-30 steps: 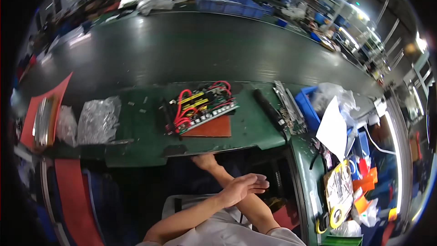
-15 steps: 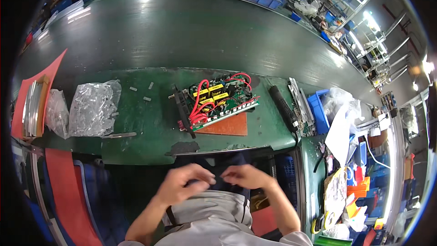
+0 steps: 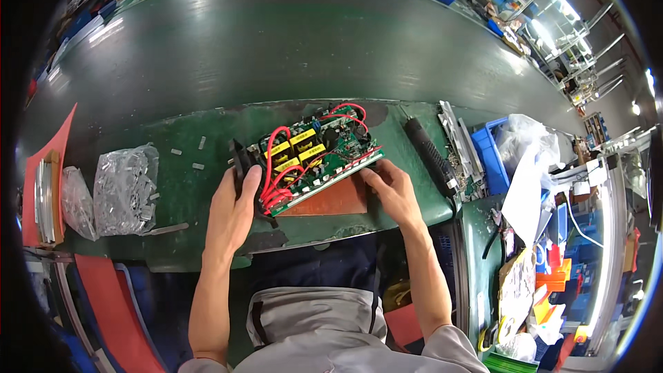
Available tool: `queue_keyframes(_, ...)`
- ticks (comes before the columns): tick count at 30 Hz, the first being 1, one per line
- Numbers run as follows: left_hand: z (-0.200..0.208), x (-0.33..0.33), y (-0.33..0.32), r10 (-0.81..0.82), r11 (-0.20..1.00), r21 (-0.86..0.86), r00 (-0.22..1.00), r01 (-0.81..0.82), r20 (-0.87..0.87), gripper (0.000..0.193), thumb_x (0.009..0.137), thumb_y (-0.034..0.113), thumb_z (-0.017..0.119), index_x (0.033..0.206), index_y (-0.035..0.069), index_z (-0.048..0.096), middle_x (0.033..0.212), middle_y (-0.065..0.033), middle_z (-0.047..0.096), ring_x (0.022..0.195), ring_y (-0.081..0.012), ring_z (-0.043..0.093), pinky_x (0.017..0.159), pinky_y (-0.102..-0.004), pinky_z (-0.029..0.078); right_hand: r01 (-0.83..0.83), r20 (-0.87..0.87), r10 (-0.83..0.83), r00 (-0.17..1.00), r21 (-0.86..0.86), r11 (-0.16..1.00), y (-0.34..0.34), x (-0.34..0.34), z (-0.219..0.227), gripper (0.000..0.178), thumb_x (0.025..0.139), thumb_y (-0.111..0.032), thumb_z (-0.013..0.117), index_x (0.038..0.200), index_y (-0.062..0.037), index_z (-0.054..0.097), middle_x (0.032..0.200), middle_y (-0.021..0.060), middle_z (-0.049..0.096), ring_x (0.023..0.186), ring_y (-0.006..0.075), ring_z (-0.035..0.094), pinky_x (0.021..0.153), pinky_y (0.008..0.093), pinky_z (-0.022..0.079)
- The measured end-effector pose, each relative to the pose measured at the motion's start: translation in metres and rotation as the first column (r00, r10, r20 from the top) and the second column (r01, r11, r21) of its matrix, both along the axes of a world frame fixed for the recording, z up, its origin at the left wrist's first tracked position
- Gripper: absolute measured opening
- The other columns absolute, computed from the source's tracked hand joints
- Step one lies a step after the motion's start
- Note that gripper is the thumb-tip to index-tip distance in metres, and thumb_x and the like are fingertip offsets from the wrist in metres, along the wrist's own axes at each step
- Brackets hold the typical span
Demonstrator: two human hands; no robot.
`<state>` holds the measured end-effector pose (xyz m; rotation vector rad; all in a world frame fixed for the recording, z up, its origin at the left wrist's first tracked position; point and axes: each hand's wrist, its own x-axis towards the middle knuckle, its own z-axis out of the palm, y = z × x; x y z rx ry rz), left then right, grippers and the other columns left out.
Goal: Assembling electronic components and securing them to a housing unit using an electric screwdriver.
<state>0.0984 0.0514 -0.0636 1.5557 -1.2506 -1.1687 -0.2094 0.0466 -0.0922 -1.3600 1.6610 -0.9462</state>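
A green circuit board (image 3: 345, 146) with yellow-wrapped transformers and thick red wires sits tilted on the green bench, partly over a brown-orange pad (image 3: 335, 200). A black end panel (image 3: 240, 157) is fixed to its left side. Around that panel my left hand (image 3: 232, 213) is closed, thumb on the near inner side, other fingers mostly hidden behind it. My right hand (image 3: 395, 195) has its fingers at the board's near right corner, gripping the edge; the fingertips are partly hidden under it.
Right of the board lies a black corded electric screwdriver (image 3: 429, 155), beside metal strips (image 3: 461, 139) and a blue bin (image 3: 492, 152). On the left are a bag of clear plastic pieces (image 3: 126, 190), several loose pieces and a flat strip (image 3: 167, 229). Behind runs a dark conveyor belt (image 3: 297, 41).
Both hands have moved from near my lap up to the board and taken hold of its two sides. The board is slightly more tilted on the bench. The whole view has shifted a little.
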Motion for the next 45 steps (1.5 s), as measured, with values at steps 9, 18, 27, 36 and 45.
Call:
queue_keyframes(9,-0.005,0.000,-0.011,0.048,0.998,0.058,0.981,-0.038,-0.188,0.044,0.102,0.034,0.068,0.124,-0.004,0.065,0.107,-0.0027,0.068,0.094,-0.0082,0.059,0.086,-0.0252,0.048,0.200,0.553,-0.210,0.807,0.079,0.977,-0.009,0.000,0.007,0.026,0.103,-0.022,0.064,0.120,-0.0034,0.071,0.081,-0.0004,0.065,0.065,0.0051,0.056,0.052,0.0206,0.034)
queue_keyframes(18,0.019,0.008,-0.025,-0.045,0.999,0.001,0.999,0.045,0.009,0.050,0.095,0.026,0.074,0.129,-0.009,0.063,0.109,-0.0066,0.068,0.095,-0.0095,0.060,0.088,-0.0249,0.048,0.405,0.073,-0.424,0.903,-0.476,0.781,0.020,-0.013,0.002,0.039,0.098,-0.002,0.065,0.137,0.0025,0.065,0.111,0.0080,0.077,0.070,0.0110,0.074,0.050,0.0196,0.042)
queue_keyframes(27,0.020,-0.001,-0.030,-0.158,0.962,-0.119,0.857,0.245,0.491,0.035,0.105,0.021,0.066,0.128,-0.004,0.061,0.099,-0.0079,0.066,0.093,-0.0103,0.058,0.084,-0.0282,0.049,-0.090,-0.411,-0.290,0.865,-0.693,0.715,0.101,-0.030,-0.036,0.026,0.083,0.012,0.074,0.103,-0.0022,0.065,0.106,0.0175,0.076,0.083,0.0315,0.071,0.080,0.0393,0.057)
queue_keyframes(36,0.005,-0.010,-0.026,-0.096,0.993,-0.037,0.943,0.113,0.320,0.033,0.108,0.025,0.060,0.126,-0.003,0.063,0.099,-0.0066,0.066,0.090,-0.0127,0.056,0.086,-0.0290,0.048,0.040,-0.184,-0.249,0.951,-0.724,0.689,0.112,-0.020,-0.050,0.041,0.075,0.008,0.083,0.109,-0.0042,0.063,0.093,0.0114,0.066,0.072,0.0247,0.067,0.063,0.0339,0.054)
queue_keyframes(45,0.002,-0.011,-0.031,-0.077,0.992,-0.073,0.953,0.102,0.295,0.034,0.108,0.026,0.061,0.123,-0.003,0.064,0.100,-0.0075,0.068,0.087,-0.0118,0.057,0.080,-0.0286,0.049,-0.128,-0.376,-0.116,0.919,-0.564,0.816,0.081,0.003,-0.036,0.032,0.075,-0.002,0.092,0.094,-0.0066,0.067,0.087,0.0046,0.074,0.067,0.0205,0.066,0.058,0.0307,0.051)
